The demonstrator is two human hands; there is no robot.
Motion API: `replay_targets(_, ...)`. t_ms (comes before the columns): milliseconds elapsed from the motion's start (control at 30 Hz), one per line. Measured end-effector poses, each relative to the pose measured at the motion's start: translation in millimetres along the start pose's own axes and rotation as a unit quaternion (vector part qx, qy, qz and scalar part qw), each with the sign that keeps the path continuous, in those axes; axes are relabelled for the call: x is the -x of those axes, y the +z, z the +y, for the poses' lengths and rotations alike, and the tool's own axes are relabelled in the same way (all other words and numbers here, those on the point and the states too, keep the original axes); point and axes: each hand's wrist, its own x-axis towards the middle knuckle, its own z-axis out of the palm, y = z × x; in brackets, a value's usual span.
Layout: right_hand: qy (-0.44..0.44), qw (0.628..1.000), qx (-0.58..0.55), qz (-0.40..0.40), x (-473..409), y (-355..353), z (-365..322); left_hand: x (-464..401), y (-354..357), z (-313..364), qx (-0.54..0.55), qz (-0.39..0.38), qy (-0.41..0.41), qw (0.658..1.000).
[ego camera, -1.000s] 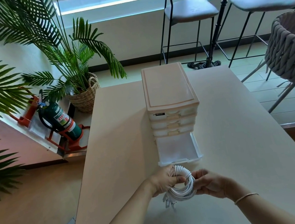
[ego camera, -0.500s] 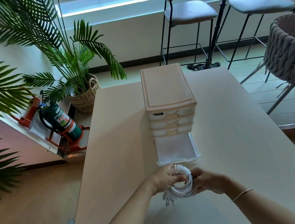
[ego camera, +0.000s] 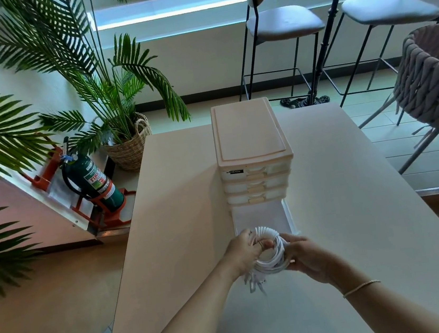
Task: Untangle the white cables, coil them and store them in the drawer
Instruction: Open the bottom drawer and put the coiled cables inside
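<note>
Both hands (ego camera: 273, 255) grip the white cables (ego camera: 269, 257), wound into one thick round coil.

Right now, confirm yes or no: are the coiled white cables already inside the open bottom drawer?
No, both hands hold the coiled white cables above the table, short of the open bottom drawer.

Coil (ego camera: 269, 254): white, lower centre, gripped by left hand (ego camera: 244, 252) and right hand (ego camera: 307, 259) | drawer (ego camera: 260, 216): bottom one open, just above coil | table (ego camera: 355, 205): beige | palm (ego camera: 110, 96): upper left
</note>
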Motion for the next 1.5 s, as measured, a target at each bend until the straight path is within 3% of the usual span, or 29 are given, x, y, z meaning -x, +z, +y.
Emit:
replay_targets(133,-0.01,0.995,-0.071,0.062,-6.3,-0.4,-10.3,-6.7,5.6,13.4,-0.033,0.087,0.002,0.996)
replay_targets(433,-0.023,0.996,-0.037,0.075,-9.4,2.9,-29.6,-15.8,9.4,24.5,-0.01,0.134,0.001,0.991)
replay_targets(600,0.011,0.995,-0.034,0.096,-23.6,-1.9,-37.9,-22.3,7.4,30.8,0.007,0.158,-0.019,0.987)
replay_targets(867,0.093,0.983,-0.096,0.126,-48.8,-6.3,-65.3,-58.9,-3.1,42.8,0.155,0.096,-0.174,0.968)
replay_targets(1033,0.131,0.979,-0.093,0.124,-66.7,-11.0,-70.2,-70.3,-6.3,43.0,0.256,0.04,-0.195,0.946)
replay_targets(1267,0.18,0.972,-0.09,0.119,-72.4,-17.2,-66.7,-77.5,-9.8,33.2,0.281,-0.023,-0.218,0.934)
replay_targets(1500,0.151,0.964,-0.141,0.169,-83.4,-7.5,-62.9,-80.3,-9.6,28.2,0.308,0.006,-0.215,0.927)
